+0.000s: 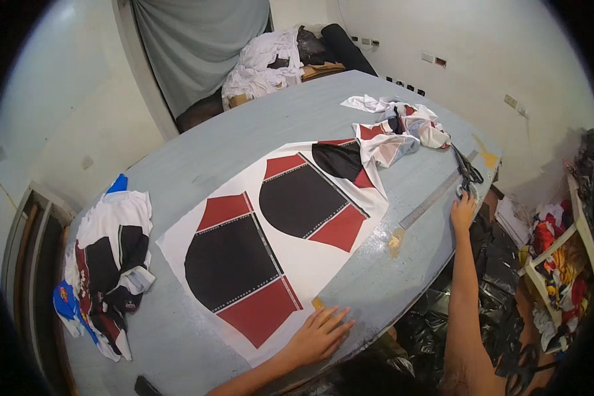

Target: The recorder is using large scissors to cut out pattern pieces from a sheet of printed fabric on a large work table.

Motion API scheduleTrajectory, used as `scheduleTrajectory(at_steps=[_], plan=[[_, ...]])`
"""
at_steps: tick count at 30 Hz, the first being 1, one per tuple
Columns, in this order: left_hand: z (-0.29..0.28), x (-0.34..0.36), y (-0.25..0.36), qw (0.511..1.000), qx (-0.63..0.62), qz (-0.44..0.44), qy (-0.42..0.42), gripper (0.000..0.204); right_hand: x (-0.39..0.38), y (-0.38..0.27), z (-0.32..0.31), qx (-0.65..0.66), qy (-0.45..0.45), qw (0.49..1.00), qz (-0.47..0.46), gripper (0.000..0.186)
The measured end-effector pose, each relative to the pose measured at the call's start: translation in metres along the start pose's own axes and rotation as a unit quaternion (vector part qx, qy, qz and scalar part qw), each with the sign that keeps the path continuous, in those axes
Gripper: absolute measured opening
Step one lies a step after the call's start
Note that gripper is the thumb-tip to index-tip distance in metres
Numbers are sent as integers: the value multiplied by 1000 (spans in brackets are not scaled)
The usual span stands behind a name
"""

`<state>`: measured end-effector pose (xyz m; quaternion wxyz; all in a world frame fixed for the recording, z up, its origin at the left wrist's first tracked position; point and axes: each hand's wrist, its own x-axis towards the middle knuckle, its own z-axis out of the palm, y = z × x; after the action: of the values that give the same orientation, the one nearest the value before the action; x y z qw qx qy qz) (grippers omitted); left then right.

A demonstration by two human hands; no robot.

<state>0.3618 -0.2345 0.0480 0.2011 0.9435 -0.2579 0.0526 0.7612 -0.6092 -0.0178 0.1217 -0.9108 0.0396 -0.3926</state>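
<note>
Left hand [315, 336] splayed at edge of fabric [280, 247], right hand [464, 210] at scissors [467, 173], grip unclear; pale frame [581, 228] holds cloth [558, 264]

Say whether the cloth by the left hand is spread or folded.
Mostly spread: the cloth lies flat, two panels showing whole; its far end is rumpled.

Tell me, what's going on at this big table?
A person is working with bare hands over a white cloth printed with black and red shapes, spread out on the table. The left hand lies at its near edge, fingers spread; the right hand is stretched out to the scissors, its grip unclear. A long ruler lies near the scissors. Crumpled fabric sits at the far end.
</note>
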Motion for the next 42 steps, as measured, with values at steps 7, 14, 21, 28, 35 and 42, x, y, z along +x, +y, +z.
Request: scheduleTrajectory(at_steps=[7, 14, 21, 28, 35, 42], plan=[[14, -4, -13, 996, -86, 9, 14, 42, 30, 29, 13, -17, -46, 996, 78, 42], [5, -3, -11, 994, -23, -77, 76, 42, 53, 5, -12, -38, -246, 956, 155, 48], [19, -1, -16, 990, -10, -120, 73, 48, 33, 72, -55, 255, -427, 813, 301, 37], [16, -15, -4, 990, -44, -107, 82, 38, -97, -8, -119, 771, -317, 407, 374, 25], [13, 27, -34, 980, 23, -124, 154, 43, -154, -84, -181, 728, -395, 426, 364, 36], [48, 114, -89, 968, 89, -159, 170, 59, -188, -174, -190, 774, -395, 440, 227, 36]])
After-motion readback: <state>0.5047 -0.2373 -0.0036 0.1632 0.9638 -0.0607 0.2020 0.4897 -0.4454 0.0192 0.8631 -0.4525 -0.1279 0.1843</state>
